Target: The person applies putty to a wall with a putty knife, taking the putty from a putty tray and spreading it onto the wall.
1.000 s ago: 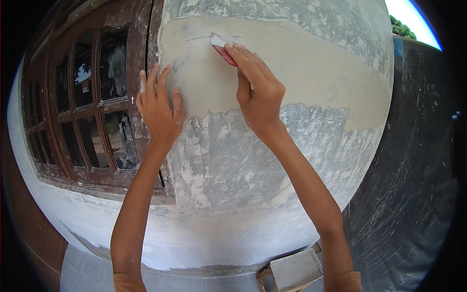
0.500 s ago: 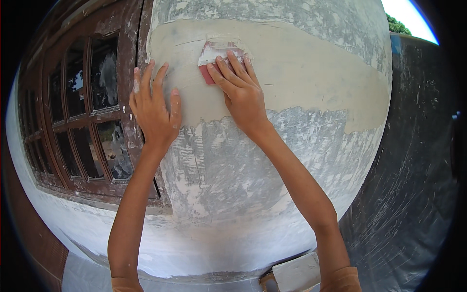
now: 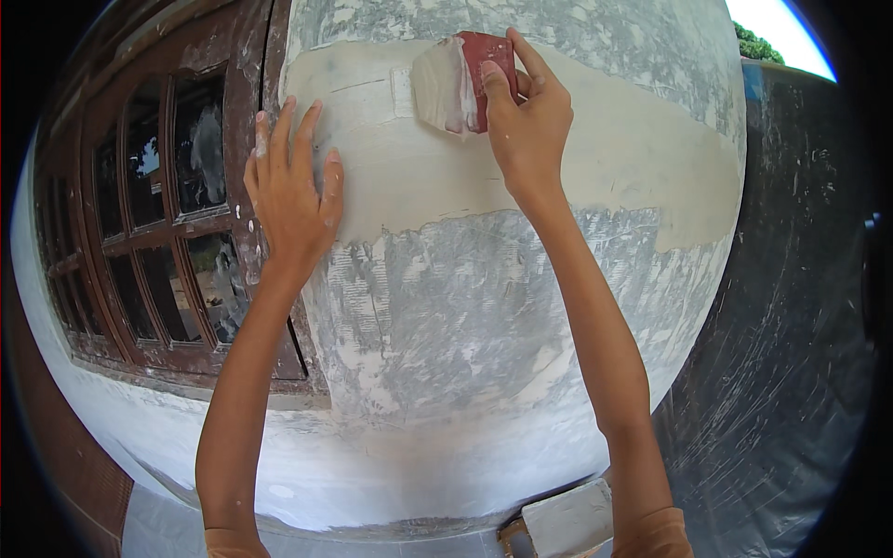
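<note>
In the head view, my right hand (image 3: 535, 135) grips a red flat spreader (image 3: 483, 74), raised at the upper middle with pale putty (image 3: 437, 86) across its left part and edge. Behind it is a band of smooth beige filler (image 3: 614, 149) on the grey, patchy wall (image 3: 446, 307). A short ridged mark in the filler shows just left of the spreader. My left hand (image 3: 293, 195) is spread open with nothing in it, fingertips on the wall beside the brown window frame (image 3: 244, 130).
A wooden window with small panes (image 3: 200, 153) fills the left. Dark, paint-splattered sheeting (image 3: 781, 298) hangs at the right, with foliage (image 3: 755, 46) above it. On the tiled floor (image 3: 400, 544) at the wall's foot lies a box-like container with a putty-coloured top (image 3: 567, 516).
My right hand has turned the spreader from lying against the filler to a more upright angle, moving up and right. My left hand has shifted slightly left and stays spread.
</note>
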`<state>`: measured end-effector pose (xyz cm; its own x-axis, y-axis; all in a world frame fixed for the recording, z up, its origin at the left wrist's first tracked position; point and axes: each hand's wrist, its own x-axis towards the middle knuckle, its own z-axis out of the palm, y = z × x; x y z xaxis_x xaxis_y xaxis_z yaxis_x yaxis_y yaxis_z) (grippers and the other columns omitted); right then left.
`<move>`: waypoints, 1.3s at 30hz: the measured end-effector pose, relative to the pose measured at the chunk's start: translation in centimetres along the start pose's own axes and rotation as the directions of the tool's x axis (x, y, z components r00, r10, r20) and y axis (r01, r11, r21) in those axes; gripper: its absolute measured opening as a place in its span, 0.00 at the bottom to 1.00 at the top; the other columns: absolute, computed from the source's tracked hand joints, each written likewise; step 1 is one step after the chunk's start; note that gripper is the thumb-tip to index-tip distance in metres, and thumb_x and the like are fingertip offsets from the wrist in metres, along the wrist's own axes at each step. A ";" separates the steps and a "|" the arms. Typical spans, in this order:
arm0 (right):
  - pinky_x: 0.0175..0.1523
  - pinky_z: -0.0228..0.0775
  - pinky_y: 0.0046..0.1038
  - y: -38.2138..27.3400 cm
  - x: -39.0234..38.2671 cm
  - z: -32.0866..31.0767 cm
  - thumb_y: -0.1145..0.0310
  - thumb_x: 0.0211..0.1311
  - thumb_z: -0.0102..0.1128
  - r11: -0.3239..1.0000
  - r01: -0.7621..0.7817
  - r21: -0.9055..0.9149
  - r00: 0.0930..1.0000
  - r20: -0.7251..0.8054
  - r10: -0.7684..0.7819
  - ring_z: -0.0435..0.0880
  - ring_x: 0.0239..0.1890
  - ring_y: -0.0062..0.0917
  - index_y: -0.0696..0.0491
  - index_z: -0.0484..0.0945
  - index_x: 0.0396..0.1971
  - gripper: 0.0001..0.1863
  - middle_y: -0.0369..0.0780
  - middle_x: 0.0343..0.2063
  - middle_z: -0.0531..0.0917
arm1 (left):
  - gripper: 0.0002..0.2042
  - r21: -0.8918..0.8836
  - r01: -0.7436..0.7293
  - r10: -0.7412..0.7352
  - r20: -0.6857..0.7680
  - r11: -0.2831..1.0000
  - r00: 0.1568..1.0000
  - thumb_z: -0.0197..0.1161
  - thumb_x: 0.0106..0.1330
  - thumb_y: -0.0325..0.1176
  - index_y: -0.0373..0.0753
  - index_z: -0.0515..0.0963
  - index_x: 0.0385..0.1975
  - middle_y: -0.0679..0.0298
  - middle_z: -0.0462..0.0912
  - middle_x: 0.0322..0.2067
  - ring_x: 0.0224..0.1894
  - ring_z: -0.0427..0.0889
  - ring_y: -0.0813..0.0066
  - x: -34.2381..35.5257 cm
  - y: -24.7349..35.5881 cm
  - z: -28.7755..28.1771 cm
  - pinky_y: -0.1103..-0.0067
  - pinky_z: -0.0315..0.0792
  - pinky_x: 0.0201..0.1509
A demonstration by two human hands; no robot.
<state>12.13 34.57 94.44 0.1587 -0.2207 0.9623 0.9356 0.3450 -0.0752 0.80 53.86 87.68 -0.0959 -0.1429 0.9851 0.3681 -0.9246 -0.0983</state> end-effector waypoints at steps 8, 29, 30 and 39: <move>0.36 0.77 0.24 0.8 1.4 -1.6 0.75 0.63 0.57 0.979 -0.182 -0.088 0.980 -0.095 0.173 0.84 0.29 0.22 0.62 0.72 0.61 0.24 0.48 0.35 0.87 | 0.25 0.021 -0.065 0.065 -0.007 0.998 0.998 0.48 0.72 0.45 0.50 0.65 0.69 0.62 0.59 0.71 0.75 0.50 0.52 1.1 -1.4 -0.1 0.54 0.45 0.72; 0.43 0.74 0.21 1.8 1.8 3.3 0.72 0.64 0.62 0.992 -0.123 -0.006 0.992 0.017 0.123 0.81 0.34 0.16 0.56 0.75 0.60 0.24 0.40 0.38 0.87 | 0.24 0.005 -0.081 0.081 -0.004 0.997 0.997 0.50 0.71 0.43 0.50 0.67 0.67 0.61 0.61 0.70 0.74 0.52 0.51 2.4 -0.9 0.0 0.57 0.48 0.72; 0.43 0.74 0.21 2.4 2.0 2.7 0.72 0.64 0.62 0.993 -0.122 -0.008 0.992 0.015 0.122 0.81 0.34 0.16 0.56 0.75 0.60 0.24 0.40 0.38 0.87 | 0.24 0.002 -0.082 0.082 -0.005 0.997 0.997 0.50 0.71 0.43 0.50 0.67 0.67 0.61 0.61 0.70 0.74 0.52 0.51 2.3 -0.7 -0.1 0.57 0.48 0.72; 0.48 0.76 0.25 1.0 1.5 0.6 0.74 0.64 0.57 0.967 -0.224 0.121 0.973 -0.024 0.229 0.86 0.41 0.26 0.63 0.73 0.60 0.24 0.50 0.42 0.86 | 0.24 0.003 -0.081 0.081 0.004 0.997 0.997 0.50 0.71 0.45 0.50 0.68 0.66 0.62 0.62 0.70 0.74 0.53 0.51 2.1 -1.1 0.0 0.57 0.48 0.72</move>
<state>13.12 35.17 95.99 0.3760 -0.1581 0.9130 0.8309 0.4936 -0.2566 0.19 54.59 89.85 -0.0626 -0.2157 0.9745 0.3770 -0.9092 -0.1770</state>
